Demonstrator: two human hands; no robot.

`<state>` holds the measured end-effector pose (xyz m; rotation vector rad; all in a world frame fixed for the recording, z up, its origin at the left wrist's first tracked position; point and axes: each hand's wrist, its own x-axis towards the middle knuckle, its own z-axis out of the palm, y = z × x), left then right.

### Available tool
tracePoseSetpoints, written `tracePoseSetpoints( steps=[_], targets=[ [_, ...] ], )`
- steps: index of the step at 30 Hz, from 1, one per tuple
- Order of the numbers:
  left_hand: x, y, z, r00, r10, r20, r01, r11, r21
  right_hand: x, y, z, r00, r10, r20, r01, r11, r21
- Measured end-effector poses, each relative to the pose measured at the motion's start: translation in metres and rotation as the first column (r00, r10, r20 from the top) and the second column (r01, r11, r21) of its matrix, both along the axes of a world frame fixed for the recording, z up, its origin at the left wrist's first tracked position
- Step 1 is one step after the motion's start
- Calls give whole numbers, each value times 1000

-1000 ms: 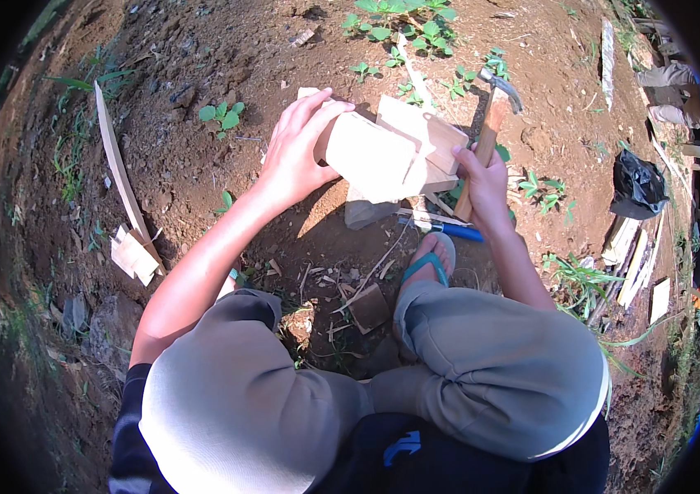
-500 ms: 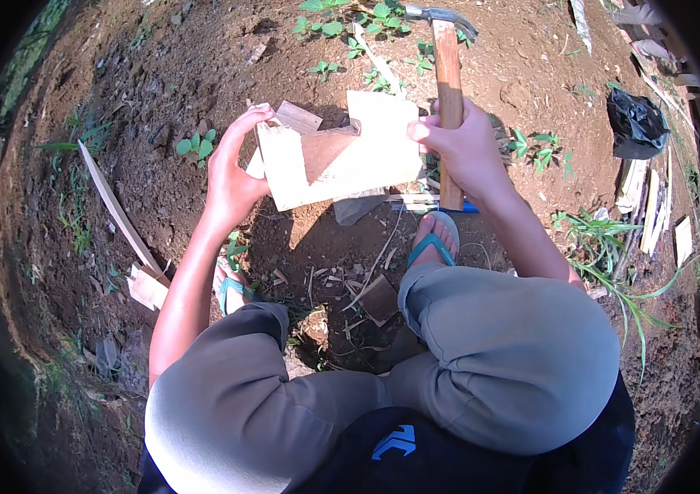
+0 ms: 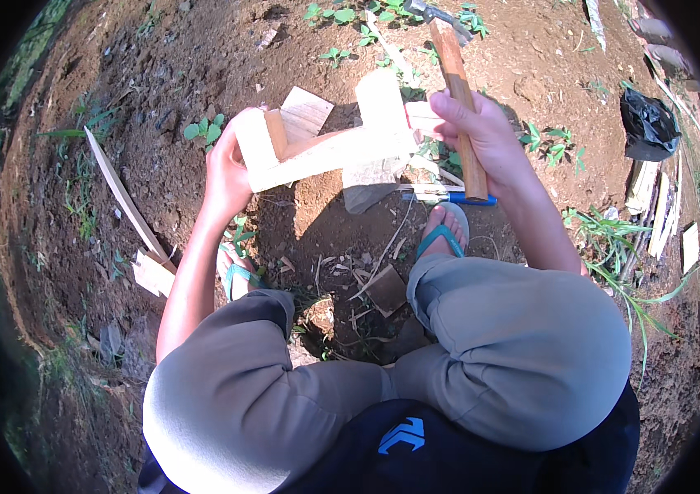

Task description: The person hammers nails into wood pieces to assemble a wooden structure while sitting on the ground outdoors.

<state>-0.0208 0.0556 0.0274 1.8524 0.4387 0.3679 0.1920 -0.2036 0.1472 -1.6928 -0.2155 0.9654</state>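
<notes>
A pale wooden piece of joined boards (image 3: 325,156), with two blocks rising from a long strip, hangs above the dirt in front of my knees. My left hand (image 3: 231,177) is wrapped around its left end. At the opposite end, my right hand (image 3: 486,136) grips a claw hammer (image 3: 455,70) by its wooden handle, head pointing away. The right thumb and fingers are also at the wood's right end; how firmly they pinch it is hard to tell. Sunlight washes out the wood's details.
Under the wood lie a grey stone (image 3: 371,191) and a blue-handled tool (image 3: 472,198). Wood scraps (image 3: 385,290) lie between my sandalled feet. A curved wood strip (image 3: 122,193) is at left; a black plastic bag (image 3: 649,128) and split sticks (image 3: 655,206) lie at right.
The wooden piece has been tilted, so its strip and upright blocks show differently. The hammer has swung from nearly upright to slanting, its handle end moving right.
</notes>
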Motion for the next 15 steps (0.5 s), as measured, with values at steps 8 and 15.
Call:
tracePoseSetpoints(
  steps=[8, 15],
  targets=[
    [-2, 7, -8, 998, -61, -14, 54, 952, -302, 16, -16, -33, 992, -35, 120, 31, 999, 35],
    [13, 10, 5, 995, -36, -94, 22, 989, -149, 32, -9, -75, 897, 149, 415, -94, 984, -150]
  ],
)
